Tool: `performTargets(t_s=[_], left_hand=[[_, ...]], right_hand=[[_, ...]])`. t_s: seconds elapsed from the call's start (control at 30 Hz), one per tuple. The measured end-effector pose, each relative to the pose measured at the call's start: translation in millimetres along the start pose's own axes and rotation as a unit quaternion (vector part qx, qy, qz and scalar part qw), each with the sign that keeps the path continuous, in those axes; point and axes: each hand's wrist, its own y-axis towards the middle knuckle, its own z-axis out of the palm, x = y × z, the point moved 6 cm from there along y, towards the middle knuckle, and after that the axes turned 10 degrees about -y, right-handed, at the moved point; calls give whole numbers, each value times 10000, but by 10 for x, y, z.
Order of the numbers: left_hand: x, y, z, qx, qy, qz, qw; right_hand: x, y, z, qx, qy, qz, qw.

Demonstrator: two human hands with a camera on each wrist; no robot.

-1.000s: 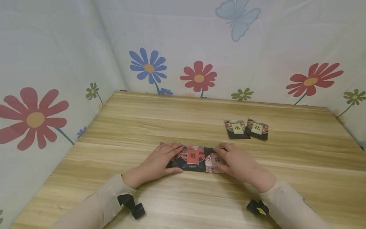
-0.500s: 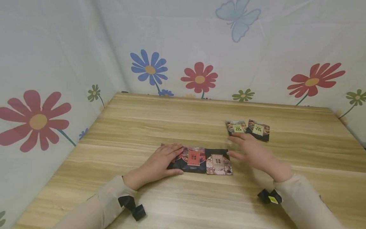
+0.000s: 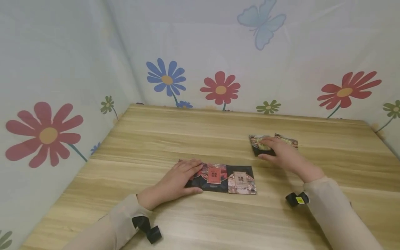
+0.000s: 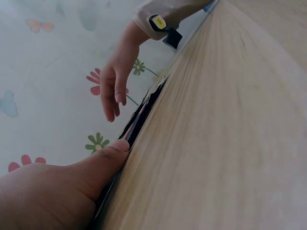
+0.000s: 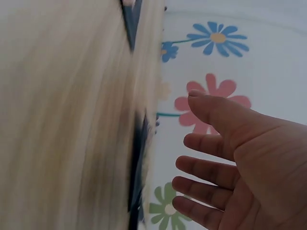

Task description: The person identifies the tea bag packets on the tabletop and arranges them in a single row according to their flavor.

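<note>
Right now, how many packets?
5: packet under left hand, red-label packet beside it, pale-label packet right of that, two back packets by right hand; more may be hidden.

- Wood-grain table (image 3: 193,133) in front of me, light brown, streaks running mostly sideways.
- White sheeting (image 3: 193,38) behind it and along my left, meeting at a corner.
- Print I see: pale blue butterfly (image 3: 261,25) up top, blue flower (image 3: 167,80), red flowers (image 3: 220,90) and green flowers (image 3: 268,107) lower down.
- Light's soft; pale glare on the table near me.
</note>
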Motion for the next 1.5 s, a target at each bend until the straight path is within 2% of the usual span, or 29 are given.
performTargets(t_s=[0.23,0.53,0.8,1.27,1.5], left_hand=[[-24,8,-3,-11,-54,38,10000],[-8,2,-8,23,-31,-10,10000],[-14,8,-10,-4,-25,-5,10000],[-38,8,-24,9,-66,-26,10000],[-21,18,-6,16,-2,75,10000]], right_hand=[[-221,144,139,302,88,27,9995],[-222,263,212,493,-34,-124,9987],[-181,229,240,704,-130,-19,9974],[-96,112,259,809,-256,-24,9964],[-51,56,238,821,-356,-106,9959]])
